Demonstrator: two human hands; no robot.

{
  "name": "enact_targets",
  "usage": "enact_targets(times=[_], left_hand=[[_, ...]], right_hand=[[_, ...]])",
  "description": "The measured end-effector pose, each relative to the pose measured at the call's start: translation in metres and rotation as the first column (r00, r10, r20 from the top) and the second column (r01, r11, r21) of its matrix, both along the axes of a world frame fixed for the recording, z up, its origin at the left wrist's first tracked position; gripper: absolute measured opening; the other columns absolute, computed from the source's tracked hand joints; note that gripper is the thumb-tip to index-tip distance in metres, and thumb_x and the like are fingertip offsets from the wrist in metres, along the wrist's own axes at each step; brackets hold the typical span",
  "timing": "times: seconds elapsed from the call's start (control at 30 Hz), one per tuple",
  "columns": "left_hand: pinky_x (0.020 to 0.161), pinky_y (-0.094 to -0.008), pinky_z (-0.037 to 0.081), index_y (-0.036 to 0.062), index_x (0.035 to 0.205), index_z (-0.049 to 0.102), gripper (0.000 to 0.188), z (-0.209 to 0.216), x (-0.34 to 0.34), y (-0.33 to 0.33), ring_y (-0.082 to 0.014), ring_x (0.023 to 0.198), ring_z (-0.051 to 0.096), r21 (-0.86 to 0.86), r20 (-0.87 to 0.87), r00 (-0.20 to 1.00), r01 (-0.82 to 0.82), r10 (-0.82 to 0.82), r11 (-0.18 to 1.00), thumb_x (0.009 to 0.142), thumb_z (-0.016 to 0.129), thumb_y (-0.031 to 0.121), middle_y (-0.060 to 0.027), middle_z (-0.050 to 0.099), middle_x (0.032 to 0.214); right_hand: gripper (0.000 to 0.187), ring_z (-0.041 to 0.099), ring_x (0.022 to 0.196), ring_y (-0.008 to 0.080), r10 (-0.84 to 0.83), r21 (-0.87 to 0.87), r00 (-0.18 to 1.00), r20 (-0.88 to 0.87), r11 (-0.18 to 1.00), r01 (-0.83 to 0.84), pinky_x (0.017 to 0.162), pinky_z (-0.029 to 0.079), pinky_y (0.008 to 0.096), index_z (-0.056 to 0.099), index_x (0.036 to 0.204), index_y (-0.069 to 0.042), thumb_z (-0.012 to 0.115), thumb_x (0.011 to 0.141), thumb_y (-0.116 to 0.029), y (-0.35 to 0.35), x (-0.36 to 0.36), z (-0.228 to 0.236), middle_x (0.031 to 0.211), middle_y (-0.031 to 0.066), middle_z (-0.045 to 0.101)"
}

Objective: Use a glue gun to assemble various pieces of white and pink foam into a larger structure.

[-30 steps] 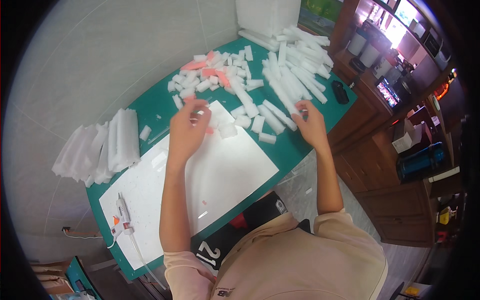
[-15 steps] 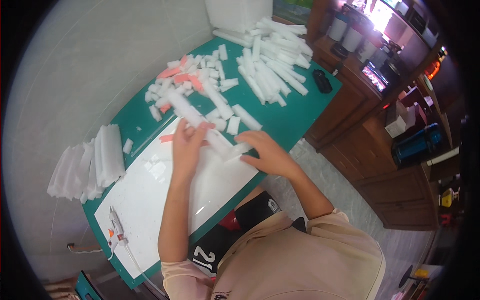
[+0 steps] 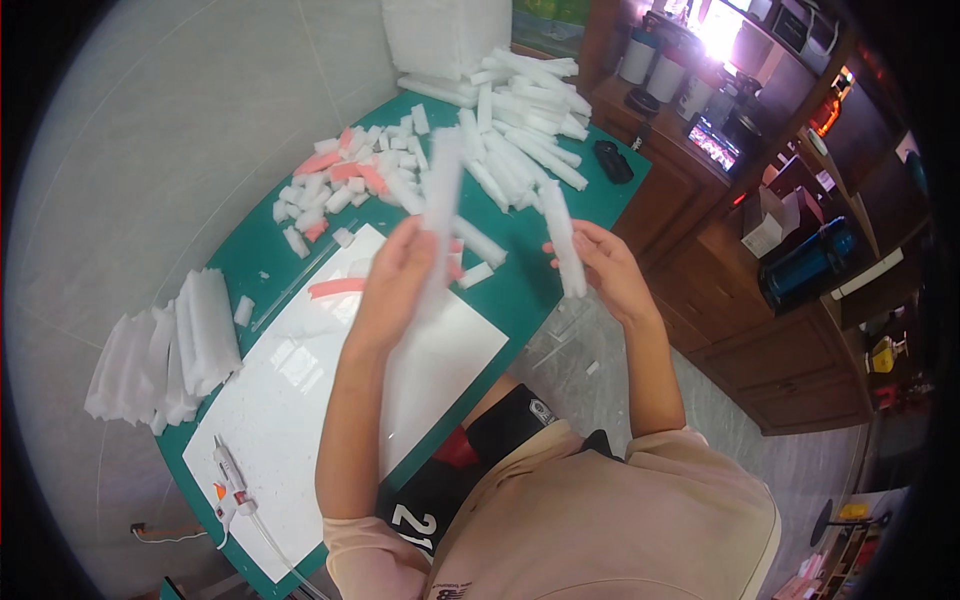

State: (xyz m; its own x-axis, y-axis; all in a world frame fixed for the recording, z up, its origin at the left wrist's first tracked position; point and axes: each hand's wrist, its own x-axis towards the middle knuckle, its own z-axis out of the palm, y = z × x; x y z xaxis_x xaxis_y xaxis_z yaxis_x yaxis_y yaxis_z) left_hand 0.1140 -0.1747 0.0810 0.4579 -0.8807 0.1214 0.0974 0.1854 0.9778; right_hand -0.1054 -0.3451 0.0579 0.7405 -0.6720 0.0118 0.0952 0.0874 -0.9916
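Observation:
My left hand point(image 3: 396, 278) is closed round a long white foam strip point(image 3: 444, 185), which stands nearly upright and is blurred by motion. In my right hand point(image 3: 608, 268) is another white foam strip point(image 3: 562, 232), pinched between thumb and fingers above the table's right edge. The two strips are apart. Beneath my left forearm lies a white board point(image 3: 290, 390), with a pink foam strip point(image 3: 335, 288) near its far side. A small heap of white and pink foam pieces point(image 3: 325, 185) spreads beyond my left hand.
Long foam strips point(image 3: 525, 140) are piled at the far end of the green table point(image 3: 270, 250). More foam bundles point(image 3: 205, 330) stand at the left edge. A white glue gun point(image 3: 230, 475) with its cord rests on the board's near-left corner. A wooden cabinet point(image 3: 690, 290) stands to the right.
My hands have moved apart: the right went up and to the right with its foam strip. The strip in my left hand has swung from slanting to nearly upright. The whole view has shifted slightly.

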Motion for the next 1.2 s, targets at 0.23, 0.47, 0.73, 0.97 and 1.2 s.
enact_targets(times=[0.23,0.47,0.73,0.97,1.2], left_hand=[[0.079,-0.0288,0.050,0.0023,0.115,0.048,0.029,0.008,-0.001,0.007,-0.0173,0.094,0.064,-0.039,-0.036,0.977,0.209,-0.210,0.977,0.092,0.061,0.015,-0.0094,0.061,0.104],[0.078,-0.0286,0.050,0.0050,0.113,0.051,0.030,0.028,0.034,0.040,-0.0162,0.089,0.066,0.090,0.265,0.962,0.042,-0.065,0.995,0.089,0.065,0.016,-0.0082,0.062,0.100],[0.079,-0.0286,0.049,0.0044,0.110,0.054,0.028,0.043,0.050,0.059,-0.0162,0.085,0.066,0.122,0.411,0.910,-0.118,0.058,0.986,0.088,0.065,0.017,-0.0066,0.062,0.094],[0.073,-0.0276,0.047,0.0038,0.112,0.053,0.035,0.034,0.058,0.055,-0.0142,0.089,0.063,0.090,0.287,0.955,-0.100,0.070,0.991,0.086,0.068,0.023,-0.0079,0.062,0.100],[0.085,-0.0318,0.052,0.0019,0.122,0.049,0.035,-0.002,0.055,0.024,-0.0209,0.097,0.064,-0.043,-0.144,0.985,-0.106,0.099,0.993,0.090,0.062,0.010,-0.0087,0.060,0.108]], right_hand=[[0.041,0.061,0.088,0.0117,0.033,0.009,0.998,-0.045,0.999,-0.033,0.079,0.049,0.0257,0.052,0.131,-0.004,0.055,0.096,-0.024,0.011,0.008,0.000,0.107,0.0082,0.066],[0.043,0.058,0.105,0.0411,-0.231,-0.894,0.967,-0.109,0.449,0.006,0.088,0.047,0.0478,0.055,0.123,-0.003,0.064,0.082,-0.012,-0.039,0.116,-0.015,0.110,0.0208,0.064],[0.030,0.059,0.098,0.0347,-0.617,-0.929,0.700,-0.360,0.168,-0.330,0.083,0.050,0.0437,0.064,0.103,-0.005,0.069,0.077,-0.018,-0.073,0.155,-0.035,0.096,0.0163,0.065],[0.029,0.063,0.090,0.0357,-0.568,-0.961,0.781,-0.260,0.232,-0.150,0.079,0.051,0.0423,0.069,0.099,0.001,0.066,0.073,-0.014,-0.093,0.148,-0.050,0.093,0.0211,0.067],[0.037,0.061,0.092,0.0118,0.044,-0.293,0.979,-0.200,0.951,-0.103,0.079,0.049,0.0274,0.057,0.123,0.002,0.061,0.092,-0.018,-0.039,0.107,0.012,0.106,0.0063,0.065]])
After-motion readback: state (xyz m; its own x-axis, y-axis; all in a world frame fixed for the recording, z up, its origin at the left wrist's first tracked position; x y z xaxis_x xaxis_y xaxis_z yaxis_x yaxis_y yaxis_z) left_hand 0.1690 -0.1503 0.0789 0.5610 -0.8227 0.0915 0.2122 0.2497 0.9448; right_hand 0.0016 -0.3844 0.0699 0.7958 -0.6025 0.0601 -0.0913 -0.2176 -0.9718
